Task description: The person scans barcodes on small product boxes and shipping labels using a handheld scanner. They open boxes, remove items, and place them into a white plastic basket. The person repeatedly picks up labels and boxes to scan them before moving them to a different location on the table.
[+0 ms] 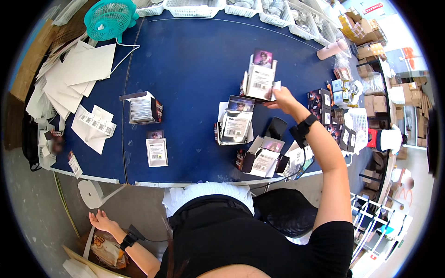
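My right hand (283, 99) grips the lower right corner of an open card box (259, 80) with its flaps up. White labelled packets stand in it, and a picture card rises at its back. Just below is a second open box (236, 125) of packets, and nearer the table edge a third (262, 161). My left hand (103, 222) hangs off the table at the lower left, empty, fingers apart, below a white paper roll (90, 194). Left of centre on the table, a filled box (142, 109) stands behind a single packet with a picture card (157, 151).
A black phone (276, 128) lies near the right-hand boxes. Closed dark boxes (320, 100) are stacked at the right, near a pink bottle (330, 50). White paper sheets (80, 73) and a teal fan (107, 21) occupy the left. White baskets (194, 8) line the far edge.
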The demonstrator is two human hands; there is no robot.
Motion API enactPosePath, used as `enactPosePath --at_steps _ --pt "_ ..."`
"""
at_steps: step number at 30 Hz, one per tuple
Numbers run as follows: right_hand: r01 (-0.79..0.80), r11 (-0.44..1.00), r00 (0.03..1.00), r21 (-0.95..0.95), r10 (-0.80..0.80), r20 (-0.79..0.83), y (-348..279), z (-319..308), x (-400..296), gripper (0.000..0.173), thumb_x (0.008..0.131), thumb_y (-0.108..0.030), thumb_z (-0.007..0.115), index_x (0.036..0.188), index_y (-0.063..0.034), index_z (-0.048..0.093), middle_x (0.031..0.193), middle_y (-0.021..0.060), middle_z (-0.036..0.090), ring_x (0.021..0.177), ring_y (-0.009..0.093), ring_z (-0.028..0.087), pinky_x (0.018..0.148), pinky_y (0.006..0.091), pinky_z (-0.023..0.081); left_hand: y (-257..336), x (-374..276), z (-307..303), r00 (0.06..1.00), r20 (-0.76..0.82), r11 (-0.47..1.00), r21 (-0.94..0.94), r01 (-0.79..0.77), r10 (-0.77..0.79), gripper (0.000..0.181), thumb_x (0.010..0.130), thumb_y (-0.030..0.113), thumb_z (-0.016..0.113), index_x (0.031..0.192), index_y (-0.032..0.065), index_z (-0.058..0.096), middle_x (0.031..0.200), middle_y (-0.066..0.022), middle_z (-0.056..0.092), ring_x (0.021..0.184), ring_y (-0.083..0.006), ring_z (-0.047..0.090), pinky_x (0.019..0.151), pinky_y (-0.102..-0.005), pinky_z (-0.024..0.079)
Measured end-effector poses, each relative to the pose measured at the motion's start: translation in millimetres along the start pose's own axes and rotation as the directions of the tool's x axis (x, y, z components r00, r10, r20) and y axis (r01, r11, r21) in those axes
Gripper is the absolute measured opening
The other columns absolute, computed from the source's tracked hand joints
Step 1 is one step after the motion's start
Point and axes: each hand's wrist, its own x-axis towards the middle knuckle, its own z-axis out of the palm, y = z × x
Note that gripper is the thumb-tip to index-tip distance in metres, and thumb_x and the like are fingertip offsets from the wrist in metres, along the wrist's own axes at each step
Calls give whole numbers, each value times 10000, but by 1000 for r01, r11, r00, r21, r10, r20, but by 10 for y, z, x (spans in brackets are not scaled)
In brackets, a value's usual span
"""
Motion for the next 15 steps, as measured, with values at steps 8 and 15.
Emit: enactPosePath --at_steps 8,15 --pt "143 987 980 67 -132 -152 -450 -526 -883 294 880 -177 378 1008 57 499 964 207 594 792 320 659 664 350 557 41 18 118 995 71 997 7 -73 73 344 851 -32 483 1182 54 439 1209 -79 412 943 -196 519 748 -302 451" --pt "257 965 940 -56 -263 -218 -412 -684 -1898 352 926 -276 415 1046 47 488 946 166 579 746 297 663 575 298 551 349 -196 555 970 200 991 -30 -132 136 373 816 -44 525 1169 40 442 1201 -77 419 906 -182 532 745 -305 461"
